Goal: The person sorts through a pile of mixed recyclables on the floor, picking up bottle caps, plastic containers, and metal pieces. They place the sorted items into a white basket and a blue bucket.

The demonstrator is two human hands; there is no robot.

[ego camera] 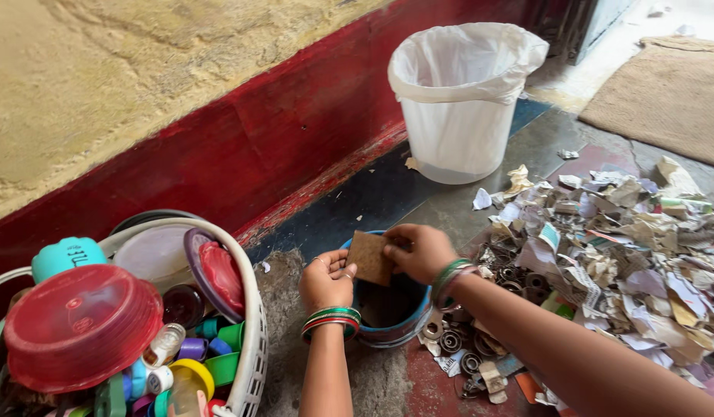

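Both hands, left hand (326,279) and right hand (418,251), pinched a brown cardboard square (370,257) over the blue bowl (413,323) at centre frame; white lined bin (459,96) sat upper middle, paper scraps (627,255) right.

Brown card (370,257), blue bucket (393,328)

Home floor corner (doormat (666,93), lined bin (457,116)).

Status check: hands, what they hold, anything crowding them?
Both hands, left hand and right hand, grip brown card piece. Over blue bucket. Paper scrap pile alongside.
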